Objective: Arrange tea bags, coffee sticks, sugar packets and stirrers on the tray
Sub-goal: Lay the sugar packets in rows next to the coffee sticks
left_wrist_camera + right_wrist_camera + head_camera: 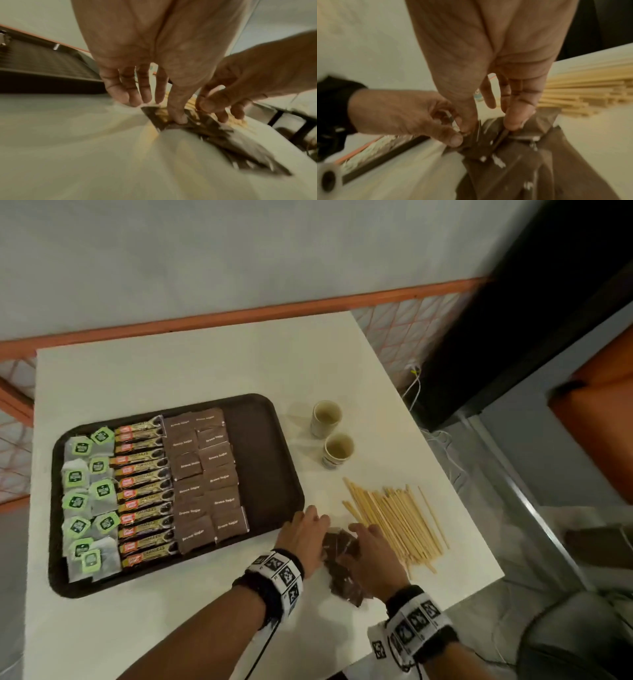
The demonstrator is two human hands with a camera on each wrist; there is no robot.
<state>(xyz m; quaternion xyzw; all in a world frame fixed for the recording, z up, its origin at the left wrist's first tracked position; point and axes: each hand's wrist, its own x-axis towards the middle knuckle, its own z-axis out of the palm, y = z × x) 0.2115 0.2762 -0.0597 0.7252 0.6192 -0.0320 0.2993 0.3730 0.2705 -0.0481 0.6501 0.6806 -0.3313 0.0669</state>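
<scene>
Both hands gather loose sugar packets (342, 563) at lower centre.
Left hand (305, 534) and right hand (368, 553) seemingly pinch the light, slippery packets' edges.

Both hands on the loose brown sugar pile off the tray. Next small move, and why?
Probably lift a few packets from the loose sugar packets between the left hand and right hand and carry them to the tray: its right strip is bare, and the stirrers wait on the table.
</scene>
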